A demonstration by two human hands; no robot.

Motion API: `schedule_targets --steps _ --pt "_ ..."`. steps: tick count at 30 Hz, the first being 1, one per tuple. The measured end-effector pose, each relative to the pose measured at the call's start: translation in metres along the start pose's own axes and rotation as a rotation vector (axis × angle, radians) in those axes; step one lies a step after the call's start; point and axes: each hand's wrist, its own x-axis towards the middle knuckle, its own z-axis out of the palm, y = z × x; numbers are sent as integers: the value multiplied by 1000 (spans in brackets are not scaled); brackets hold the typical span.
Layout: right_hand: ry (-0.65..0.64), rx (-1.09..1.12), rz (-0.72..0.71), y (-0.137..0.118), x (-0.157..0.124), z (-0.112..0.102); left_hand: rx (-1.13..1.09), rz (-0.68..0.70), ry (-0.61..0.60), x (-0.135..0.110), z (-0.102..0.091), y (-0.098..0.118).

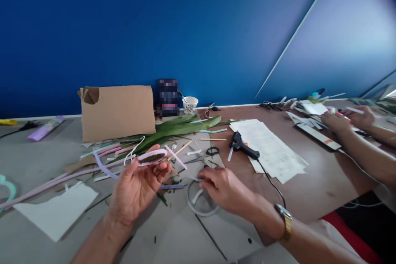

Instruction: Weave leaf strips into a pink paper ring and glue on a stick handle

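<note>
Raised over the cluttered table, my left hand [131,192] is closed on an oval piece [152,157] with a pale pink rim and a dark green inside. A pink strip [176,157] and a thin wooden stick show beside its right end. My right hand [227,192] pinches the upper edge of a roll of whitish tape [202,213], which lies on the table; a short white end shows inside its ring. Just beyond the right fingers are scissors [212,151]. Long green leaves [182,130] spread out behind my hands.
A cardboard box [119,113] and a paper cup [190,105] stand by the blue wall. A black glue gun [243,147] lies by paper sheets [272,148], its cord trailing forward. Another person's hands [337,123] work at the right near a power strip [318,137].
</note>
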Motion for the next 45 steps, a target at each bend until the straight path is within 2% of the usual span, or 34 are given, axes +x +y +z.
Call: schedule_targets --steps 5,10,14,20,23,26,30,35,41,45 --pt "17 -182 -304 4 -26 9 6 -21 -32 0 -4 -3" --pt "-2 -361 -464 1 -31 15 1 -40 -46 -1 -6 -8" --pt "-76 -388 -443 -5 -37 15 2 -50 -39 -2 -4 -7" --pt "-74 -300 -376 -12 -43 11 7 -52 -39 -4 -3 -6" --pt "-115 -271 -346 -14 -42 6 9 -58 -36 -3 -3 -6" --pt "-188 -334 -348 -16 -38 -2 13 -59 -40 -3 -3 -6" --pt "-303 -490 -430 -22 -35 -12 29 -63 -76 -5 -1 -6" --pt "-337 -569 -452 -35 -32 -19 47 -46 -118 -7 1 -7" --pt "-377 -636 -483 -37 -33 -10 23 -55 -120 -7 1 -6" --pt "-341 -664 -504 -35 -38 -1 33 -63 -117 -7 3 -6"
